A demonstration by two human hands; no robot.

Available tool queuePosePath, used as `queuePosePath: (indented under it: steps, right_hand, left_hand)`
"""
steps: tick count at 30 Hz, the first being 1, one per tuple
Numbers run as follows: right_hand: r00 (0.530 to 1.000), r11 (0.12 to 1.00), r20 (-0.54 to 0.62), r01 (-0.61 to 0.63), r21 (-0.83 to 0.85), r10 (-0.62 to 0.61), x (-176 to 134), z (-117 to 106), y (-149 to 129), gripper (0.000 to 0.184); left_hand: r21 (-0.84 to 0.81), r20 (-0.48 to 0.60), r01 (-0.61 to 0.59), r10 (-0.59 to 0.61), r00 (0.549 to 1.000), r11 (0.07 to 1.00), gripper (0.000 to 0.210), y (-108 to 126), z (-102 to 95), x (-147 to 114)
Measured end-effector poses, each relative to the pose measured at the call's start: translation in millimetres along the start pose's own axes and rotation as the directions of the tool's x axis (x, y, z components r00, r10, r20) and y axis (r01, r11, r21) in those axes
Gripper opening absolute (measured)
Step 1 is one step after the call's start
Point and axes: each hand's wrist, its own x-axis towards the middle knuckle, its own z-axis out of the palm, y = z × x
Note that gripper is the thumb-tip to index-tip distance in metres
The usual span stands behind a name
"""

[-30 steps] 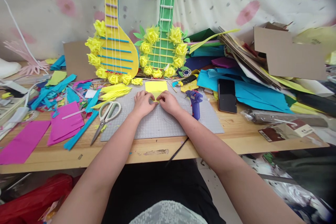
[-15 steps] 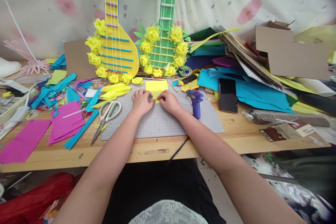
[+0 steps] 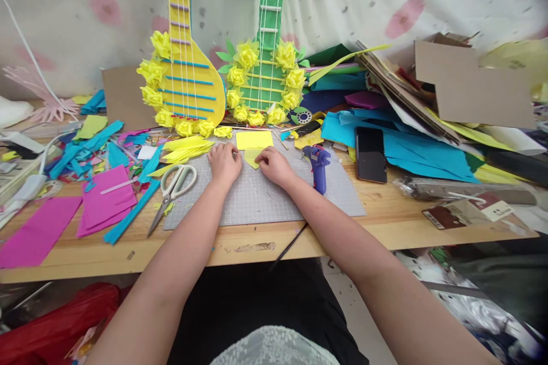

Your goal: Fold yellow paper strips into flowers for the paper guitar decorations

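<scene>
My right hand (image 3: 274,165) pinches the edge of a small, pointed piece of yellow crepe paper (image 3: 252,157) over the grey cutting mat (image 3: 257,205). Just left of it, apart from that piece, my left hand (image 3: 225,163) rests on the mat with bent fingers apart and nothing visible in them. Beside the left fingers lies a fan of yellow paper strips (image 3: 184,149). A flat yellow rectangle (image 3: 254,140) sits beyond both hands. White-handled scissors (image 3: 175,187) lie at the mat's left edge, and a blue glue gun (image 3: 318,166) is right of my right hand.
A yellow paper guitar (image 3: 192,88) and a green one (image 3: 263,80), both trimmed with yellow flowers, stand behind the mat. Blue and pink scraps (image 3: 109,197) cover the left side. A phone (image 3: 370,155), blue paper (image 3: 422,154) and stacked cardboard (image 3: 471,80) occupy the right.
My left hand has let go of the small yellow piece and shifted left, toward the paper strips. The right hand stays in place with the piece.
</scene>
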Motion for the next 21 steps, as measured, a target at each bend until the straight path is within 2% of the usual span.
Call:
queuePosePath:
  steps: [4, 7, 9, 13, 16, 21]
  right_hand:
    - [1.000, 1.000, 0.013, -0.011, -0.021, 0.011, -0.8, -1.3, -3.4, 0.023]
    - [1.000, 0.999, 0.016, -0.016, -0.036, 0.017, -1.5, -2.0, -5.2, 0.022]
    - [1.000, 0.999, 0.018, -0.024, -0.048, 0.025, -1.4, -1.7, -5.2, 0.021]
    - [1.000, 0.996, 0.005, -0.028, -0.082, 0.028, 0.1, 2.1, -4.1, 0.019]
    - [0.999, 0.993, -0.024, -0.041, -0.108, 0.039, 0.6, 5.7, -4.3, 0.015]
    - [0.999, 0.989, -0.029, -0.036, -0.141, 0.032, -1.2, 7.3, -7.6, 0.009]
  left_hand:
    - [-0.035, 0.018, -0.083, 0.083, 0.996, 0.996, 0.018, -1.7, 0.5, -0.2]
    - [-0.012, -0.006, -0.038, 0.038, 0.999, 0.999, 0.017, -3.0, 0.9, 1.1]
    - [-0.031, -0.019, -0.032, 0.031, 0.999, 0.999, 0.026, -3.9, 0.5, 2.5]
    - [-0.194, 0.041, -0.221, 0.233, 0.972, 0.956, 0.042, -3.6, -0.7, 4.3]
    - [-0.277, 0.078, -0.265, 0.297, 0.952, 0.924, 0.036, -1.8, 0.0, 4.7]
    - [-0.273, 0.120, -0.208, 0.248, 0.961, 0.939, 0.024, -0.1, 1.8, 4.1]
